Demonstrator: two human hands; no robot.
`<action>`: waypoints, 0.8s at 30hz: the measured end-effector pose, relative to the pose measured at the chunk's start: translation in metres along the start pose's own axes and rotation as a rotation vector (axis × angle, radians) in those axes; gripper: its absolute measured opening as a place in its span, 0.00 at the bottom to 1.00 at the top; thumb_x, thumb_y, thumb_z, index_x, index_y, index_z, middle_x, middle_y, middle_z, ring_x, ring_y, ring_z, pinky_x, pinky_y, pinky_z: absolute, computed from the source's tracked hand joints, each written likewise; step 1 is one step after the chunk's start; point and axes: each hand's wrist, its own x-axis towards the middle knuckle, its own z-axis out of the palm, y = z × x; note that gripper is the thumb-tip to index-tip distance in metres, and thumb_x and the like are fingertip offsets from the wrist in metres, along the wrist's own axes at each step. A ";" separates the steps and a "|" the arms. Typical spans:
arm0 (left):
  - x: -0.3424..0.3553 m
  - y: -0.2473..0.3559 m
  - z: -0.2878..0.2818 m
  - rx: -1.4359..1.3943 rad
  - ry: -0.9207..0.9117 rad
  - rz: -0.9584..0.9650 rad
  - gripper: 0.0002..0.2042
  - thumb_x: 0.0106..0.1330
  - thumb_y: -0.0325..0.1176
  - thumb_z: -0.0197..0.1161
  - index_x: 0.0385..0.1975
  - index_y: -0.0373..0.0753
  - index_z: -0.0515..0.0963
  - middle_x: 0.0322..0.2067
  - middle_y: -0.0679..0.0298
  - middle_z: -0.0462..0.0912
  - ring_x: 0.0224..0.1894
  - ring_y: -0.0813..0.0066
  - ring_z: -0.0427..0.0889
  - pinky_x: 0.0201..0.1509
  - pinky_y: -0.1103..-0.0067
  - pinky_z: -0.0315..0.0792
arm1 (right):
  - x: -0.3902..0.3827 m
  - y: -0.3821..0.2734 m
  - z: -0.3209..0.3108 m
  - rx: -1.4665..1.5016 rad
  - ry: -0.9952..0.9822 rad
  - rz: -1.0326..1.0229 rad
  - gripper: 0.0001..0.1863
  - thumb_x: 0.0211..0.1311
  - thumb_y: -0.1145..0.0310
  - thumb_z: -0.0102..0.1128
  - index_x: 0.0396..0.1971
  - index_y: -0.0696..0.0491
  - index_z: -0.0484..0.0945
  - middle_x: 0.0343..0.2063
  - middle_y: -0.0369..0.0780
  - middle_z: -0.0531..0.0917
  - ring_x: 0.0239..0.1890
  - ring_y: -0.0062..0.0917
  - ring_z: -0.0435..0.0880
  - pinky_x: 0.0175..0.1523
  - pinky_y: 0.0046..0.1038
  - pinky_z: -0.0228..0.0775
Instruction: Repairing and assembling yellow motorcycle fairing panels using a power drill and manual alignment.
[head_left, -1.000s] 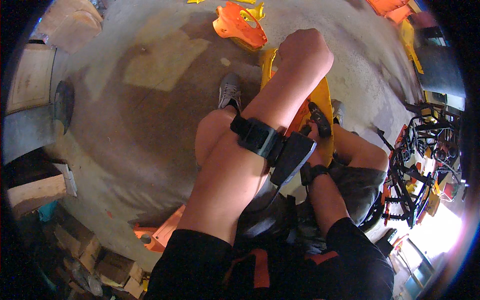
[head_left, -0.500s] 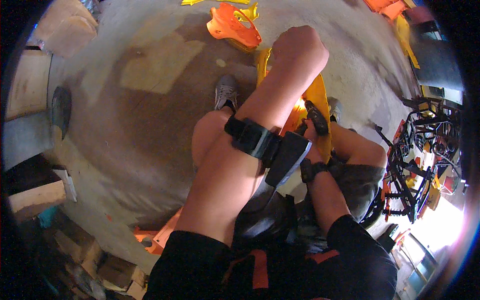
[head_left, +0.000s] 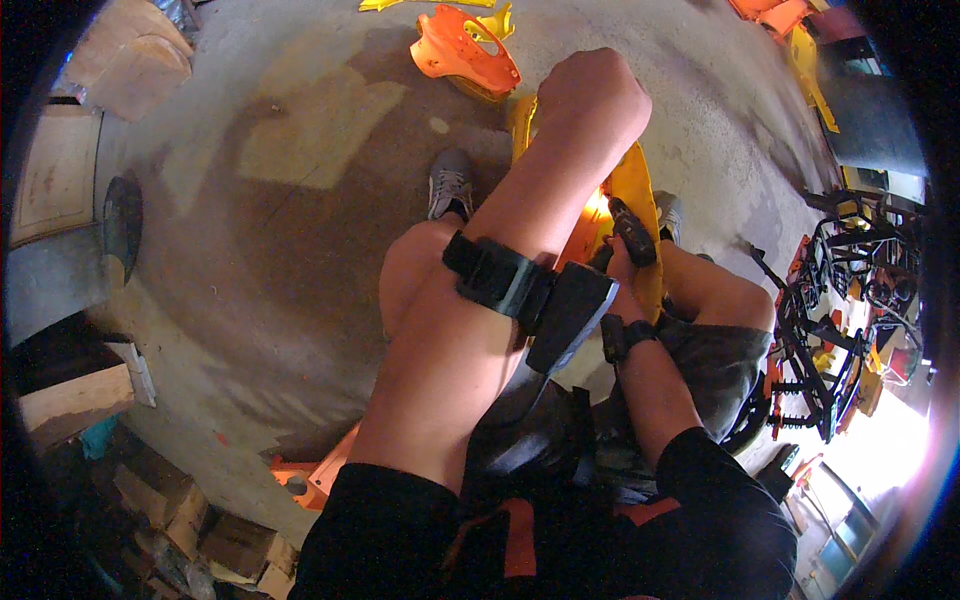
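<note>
My left hand [head_left: 595,90] is closed in a fist over the upper part of a long yellow plastic panel [head_left: 632,180], its fingertips hidden, so I cannot see what it grips. My left forearm crosses the panel diagonally. Beneath it my right hand [head_left: 618,262] holds a black power drill [head_left: 630,228] pointed into the panel, where an orange piece [head_left: 582,240] shows and a bright light glows at the tool's tip. The panel lies between my bent legs. Black strapped devices sit on both of my forearms.
Orange [head_left: 460,50] and yellow [head_left: 405,4] shells lie on the concrete floor [head_left: 280,200] ahead; another orange part [head_left: 310,470] is behind me at left. Black metal frames [head_left: 830,340] crowd the right side, near more plastic panels [head_left: 810,75]. Cardboard boxes [head_left: 230,545] and boards [head_left: 70,390] line the left.
My left fist and forearm have moved slightly up and left in the view, along with the panel and drill. A bright glow now shows at the drill's tip, visible from half a second ago.
</note>
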 end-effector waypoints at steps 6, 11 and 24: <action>-0.001 0.002 0.001 0.003 0.000 0.004 0.17 0.57 0.40 0.52 0.28 0.28 0.79 0.30 0.41 0.80 0.37 0.46 0.80 0.47 0.60 0.73 | -0.010 -0.009 0.003 -0.062 0.031 -0.100 0.09 0.59 0.61 0.57 0.35 0.49 0.77 0.29 0.31 0.75 0.30 0.22 0.74 0.36 0.25 0.68; -0.001 -0.001 0.003 -0.004 0.030 0.012 0.17 0.57 0.40 0.52 0.28 0.29 0.79 0.31 0.42 0.80 0.37 0.45 0.80 0.47 0.60 0.73 | -0.001 0.001 -0.002 -0.116 0.058 -0.079 0.10 0.58 0.62 0.58 0.36 0.50 0.76 0.31 0.31 0.76 0.32 0.20 0.74 0.39 0.25 0.69; 0.003 0.014 0.009 0.022 -0.066 -0.018 0.14 0.57 0.38 0.54 0.33 0.33 0.80 0.35 0.47 0.81 0.41 0.51 0.81 0.47 0.65 0.74 | 0.006 -0.006 -0.023 -0.474 0.063 -0.328 0.15 0.51 0.67 0.62 0.40 0.53 0.75 0.34 0.35 0.78 0.35 0.24 0.75 0.44 0.27 0.69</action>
